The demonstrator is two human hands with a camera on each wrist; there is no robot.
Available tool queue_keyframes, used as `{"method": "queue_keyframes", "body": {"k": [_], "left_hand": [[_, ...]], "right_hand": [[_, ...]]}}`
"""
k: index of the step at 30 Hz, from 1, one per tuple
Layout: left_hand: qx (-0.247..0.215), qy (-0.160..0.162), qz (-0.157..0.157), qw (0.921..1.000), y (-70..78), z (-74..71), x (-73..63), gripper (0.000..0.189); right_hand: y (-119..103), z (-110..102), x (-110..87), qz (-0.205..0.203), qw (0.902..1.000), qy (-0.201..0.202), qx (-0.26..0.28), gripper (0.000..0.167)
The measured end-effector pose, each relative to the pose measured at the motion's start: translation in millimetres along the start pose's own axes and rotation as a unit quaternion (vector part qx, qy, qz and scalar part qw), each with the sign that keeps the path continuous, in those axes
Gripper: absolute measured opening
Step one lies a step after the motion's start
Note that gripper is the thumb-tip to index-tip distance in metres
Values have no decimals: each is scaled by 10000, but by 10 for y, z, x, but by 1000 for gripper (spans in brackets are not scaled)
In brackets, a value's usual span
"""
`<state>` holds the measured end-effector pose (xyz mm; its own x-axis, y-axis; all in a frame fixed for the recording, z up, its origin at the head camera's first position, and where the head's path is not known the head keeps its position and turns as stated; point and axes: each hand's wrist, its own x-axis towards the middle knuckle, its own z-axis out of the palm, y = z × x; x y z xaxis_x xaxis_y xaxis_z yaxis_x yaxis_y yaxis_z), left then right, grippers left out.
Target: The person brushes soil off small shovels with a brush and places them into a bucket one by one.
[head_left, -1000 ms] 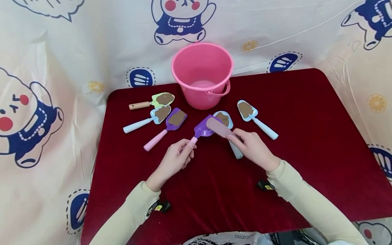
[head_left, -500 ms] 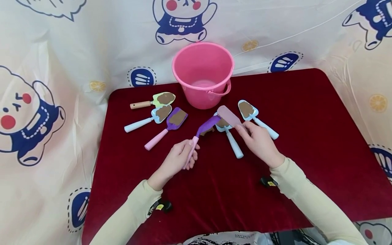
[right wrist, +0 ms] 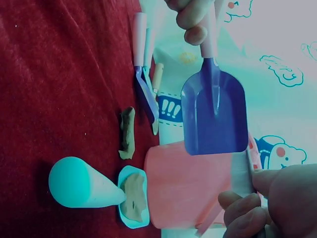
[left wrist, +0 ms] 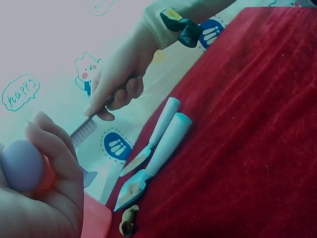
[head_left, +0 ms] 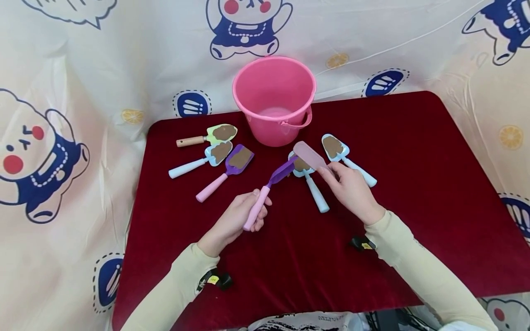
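Note:
My left hand (head_left: pixel 240 216) grips the pink handle of a purple toy shovel (head_left: pixel 282 172), whose blade is tilted above the table. In the right wrist view that blade (right wrist: pixel 213 114) shows a bare purple surface. A pink brush (head_left: pixel 309 155) is held by my right hand (head_left: pixel 352 191); its bristles (left wrist: pixel 85 130) show in the left wrist view. The brush head overlaps the shovel blade's tip in the head view. On the cloth lies a brown clay-like lump (right wrist: pixel 127 133), mostly hidden behind the shovel from above. Beside it rests a light blue shovel (head_left: pixel 318 195) bearing brown material.
A pink bucket (head_left: pixel 273 131) stands at the back of the red-covered table (head_left: pixel 397 151). Left of it lie a green trowel (head_left: pixel 191 141), a light blue shovel (head_left: pixel 186 169) and another purple shovel (head_left: pixel 211 187); one more light blue shovel (head_left: pixel 359 172) lies right. All carry brown material.
My left hand has turned the purple shovel from face-up to tilted. The brown lump came into view on the cloth under it. My right hand has moved the brush right, off the blade.

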<state>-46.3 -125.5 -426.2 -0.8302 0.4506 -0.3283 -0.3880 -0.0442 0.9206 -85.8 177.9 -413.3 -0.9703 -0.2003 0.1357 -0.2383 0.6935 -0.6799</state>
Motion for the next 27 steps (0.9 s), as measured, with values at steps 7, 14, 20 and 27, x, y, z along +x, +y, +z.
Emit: {"method": "queue_keyframes", "body": {"k": [7,14,20,27], "left_hand": [[-33,93,58,9999,0,13,-6,26],[349,233,105,9991,13,16,-13,38],[537,420,193,9975,48,9,-49,41],[494,443,381,9971,217,-12,-113,35]], "right_hand": [[-4,-24,-30,103,9999,-137,-14,28],[12,-46,-96,-51,9999,-94,-20,21],[81,-74,-191,57,9996,-256,-100,21],[204,-75,-300,205,9991,-348,-156,23]]}}
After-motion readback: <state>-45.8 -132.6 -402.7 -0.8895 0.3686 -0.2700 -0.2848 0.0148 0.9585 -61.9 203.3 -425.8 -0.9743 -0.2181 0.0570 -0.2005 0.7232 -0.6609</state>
